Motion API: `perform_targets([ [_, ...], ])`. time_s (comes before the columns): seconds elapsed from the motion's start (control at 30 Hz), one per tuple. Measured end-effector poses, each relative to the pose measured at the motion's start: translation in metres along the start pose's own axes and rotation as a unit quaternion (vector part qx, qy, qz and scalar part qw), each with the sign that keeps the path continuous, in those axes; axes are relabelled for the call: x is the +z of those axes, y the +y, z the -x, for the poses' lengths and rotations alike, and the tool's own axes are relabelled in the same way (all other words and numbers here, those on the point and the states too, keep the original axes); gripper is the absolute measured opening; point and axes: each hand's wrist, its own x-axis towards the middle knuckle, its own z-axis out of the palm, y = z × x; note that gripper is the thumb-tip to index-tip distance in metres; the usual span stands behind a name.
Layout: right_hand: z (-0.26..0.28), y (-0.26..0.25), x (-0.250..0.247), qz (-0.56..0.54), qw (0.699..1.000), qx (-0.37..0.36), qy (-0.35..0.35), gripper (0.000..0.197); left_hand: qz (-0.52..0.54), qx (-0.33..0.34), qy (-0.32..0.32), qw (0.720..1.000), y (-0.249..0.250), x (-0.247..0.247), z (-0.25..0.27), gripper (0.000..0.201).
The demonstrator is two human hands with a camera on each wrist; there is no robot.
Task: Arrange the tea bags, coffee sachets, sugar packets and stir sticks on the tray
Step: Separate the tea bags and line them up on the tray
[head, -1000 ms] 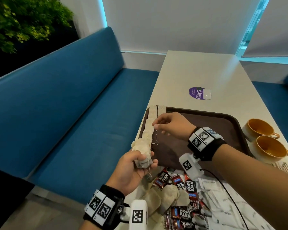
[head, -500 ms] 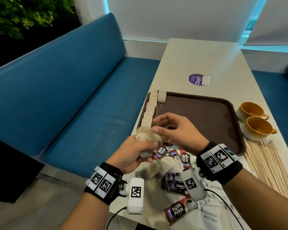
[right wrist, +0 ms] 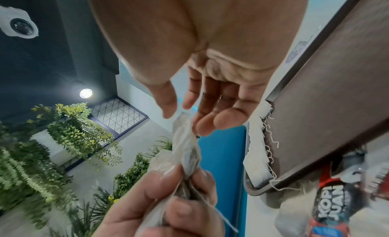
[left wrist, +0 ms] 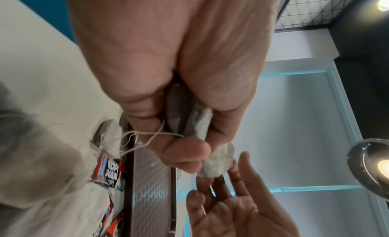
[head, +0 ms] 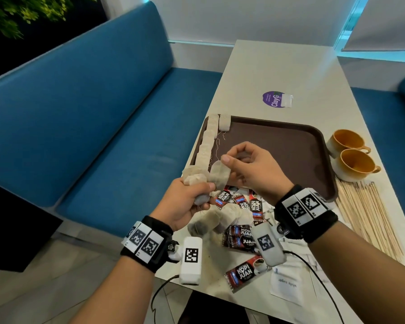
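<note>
While left hand (head: pixel 185 204) grips tea bags (head: pixel 197 177), right fingers (head: pixel 227 159) pinch one.

Looks like a cafe or canteen booth: blue padded bench (head: pixel 98 108) at 9 o'clock, long pale table (head: pixel 278 66), brown serving tray (head: pixel 278 141), two orange cups (head: pixel 351 155) at 2 o'clock, a round purple sticker (head: pixel 272 99) at 12, hanging greenery (right wrist: pixel 63 132), ceiling dome camera (right wrist: pixel 21 26).

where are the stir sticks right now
In the head view the stir sticks lie in a loose bundle on the table's right side, off the tray, just nearer than the two orange cups.
</note>
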Motion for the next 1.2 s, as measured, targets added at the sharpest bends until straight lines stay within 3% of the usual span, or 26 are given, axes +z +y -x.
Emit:
perform_targets([
  [0.07,0.0,0.001,0.001,-0.024,0.999,-0.012,-0.023,0.021,0.013,-0.002,0.007,1.0,-0.001,0.001,-0.002,0.005],
  [0.2,-0.002,0.008,0.003,0.04,0.998,-0.029,-0.041,0.01,0.038,-0.002,0.023,0.999,-0.003,0.001,-0.009,0.003],
  [0.43,-0.057,0.031,-0.007,0.107,0.994,-0.003,0.027,0.015,0.118,-0.033,0.064,0.99,0.001,0.002,-0.024,0.042],
  [0.67,-0.141,0.042,-0.039,0.259,0.964,-0.008,0.059,0.02,0.148,-0.035,0.051,0.987,0.006,-0.005,-0.038,0.038],
  [0.8,-0.177,0.036,-0.044,0.356,0.934,0.012,0.007,0.04,0.14,-0.035,0.048,0.988,0.008,-0.003,-0.042,0.033],
  [0.97,-0.199,0.027,-0.038,0.294,0.955,0.025,-0.029,0.026,0.133,-0.04,0.02,0.99,0.004,-0.005,-0.046,0.016],
  [1.2,-0.22,0.036,-0.027,0.363,0.93,0.043,-0.032,0.037,0.11,-0.033,0.033,0.993,0.003,-0.012,-0.042,0.021],
])
